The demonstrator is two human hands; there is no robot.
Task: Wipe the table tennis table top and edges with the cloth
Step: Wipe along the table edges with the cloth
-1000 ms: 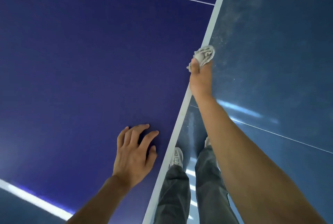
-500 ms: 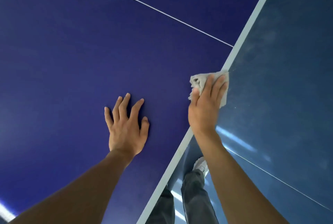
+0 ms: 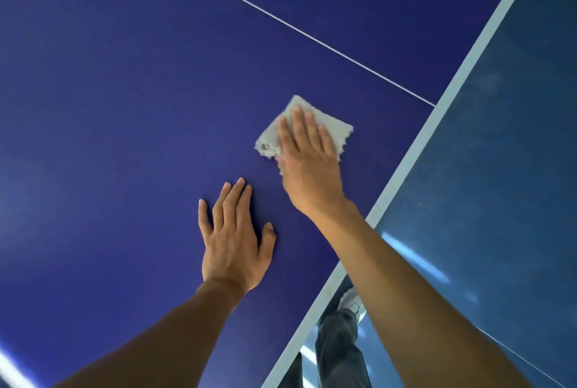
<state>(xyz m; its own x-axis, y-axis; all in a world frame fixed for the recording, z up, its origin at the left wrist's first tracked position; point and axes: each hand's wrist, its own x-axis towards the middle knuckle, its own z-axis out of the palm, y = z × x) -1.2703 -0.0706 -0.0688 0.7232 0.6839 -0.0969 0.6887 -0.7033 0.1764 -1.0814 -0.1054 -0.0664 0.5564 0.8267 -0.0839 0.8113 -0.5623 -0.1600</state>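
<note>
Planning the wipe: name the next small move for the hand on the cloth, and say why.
Probably sweep the right hand and the cloth farther across the blue table top, away from the white edge line. The palm lies flat on the cloth, and the left hand braces beside it.

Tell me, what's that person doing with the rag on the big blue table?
The person is wiping a table tennis table. The right hand presses flat on a grey cloth lying on the blue top, a little way in from the white edge line. The left hand rests flat on the top beside it, empty, seemingly for support. The person stands at the table's side; a trouser leg and a shoe show below the edge.
</note>
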